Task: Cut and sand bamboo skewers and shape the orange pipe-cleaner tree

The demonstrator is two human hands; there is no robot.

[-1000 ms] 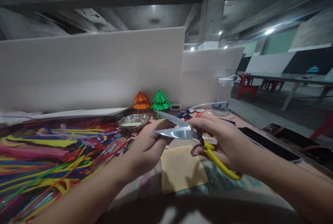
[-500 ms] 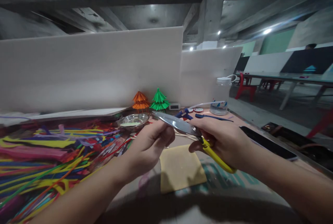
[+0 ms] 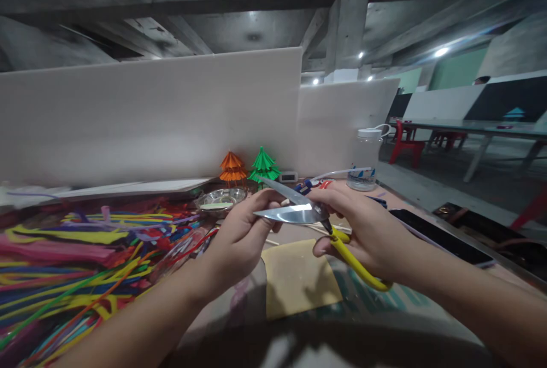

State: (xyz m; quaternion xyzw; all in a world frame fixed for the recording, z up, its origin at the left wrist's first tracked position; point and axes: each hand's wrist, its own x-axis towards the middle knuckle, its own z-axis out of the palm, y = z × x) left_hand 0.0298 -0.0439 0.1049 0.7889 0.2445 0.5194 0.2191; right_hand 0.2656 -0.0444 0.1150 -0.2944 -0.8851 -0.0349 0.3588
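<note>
My right hand grips a pair of scissors by the yellow handles. Their metal blades are spread apart and point left, towards my left hand. The fingers of that hand are closed in a pinch; a tiny pale bit shows near the fingertips, but what it is cannot be made out. The lower blade crosses in front of the left fingers, while the upper one passes above them. Below both hands a square yellow sheet lies flat on the table, with the hands' shadows on it.
Many coloured pipe cleaners cover the left side. Behind stand an orange paper tree, a green paper tree, a clear dish and a water bottle. A phone lies at right, and a blue glue gun behind the scissors.
The scissor blades have opened from closed together to spread apart. Both hands have stayed in nearly the same place, and the view has shifted slightly.
</note>
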